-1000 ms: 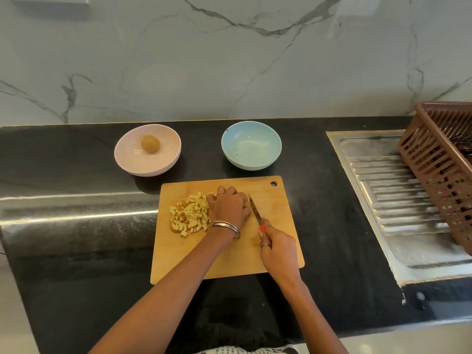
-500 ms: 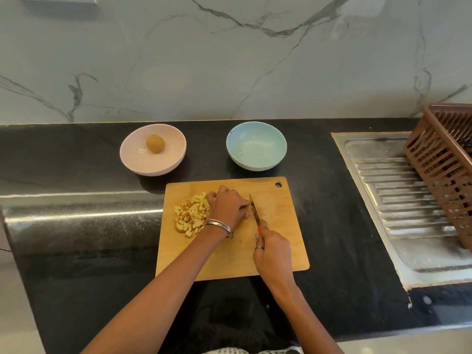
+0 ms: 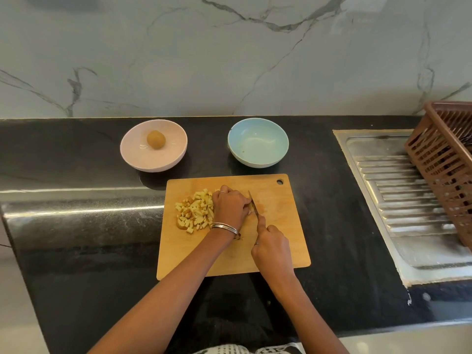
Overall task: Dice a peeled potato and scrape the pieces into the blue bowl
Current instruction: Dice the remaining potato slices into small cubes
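On a wooden cutting board (image 3: 275,241) lies a pile of diced potato pieces (image 3: 195,212), left of my left hand (image 3: 228,206). That hand is curled over a potato piece that is almost wholly hidden beneath its fingers. My right hand (image 3: 272,247) grips the handle of a small knife (image 3: 253,204), whose blade points away from me and stands right against the left fingertips. The blue bowl (image 3: 258,145) sits behind the board with nothing in it.
A pink bowl (image 3: 153,159) at the back left holds one whole peeled potato (image 3: 156,139). To the right are a steel sink drainboard (image 3: 408,200) and a brown plastic basket (image 3: 447,164). A marble wall rises behind the black counter.
The knife blade has edged closer to my left fingertips. Both hands stay in place on the board; the view has shifted slightly.
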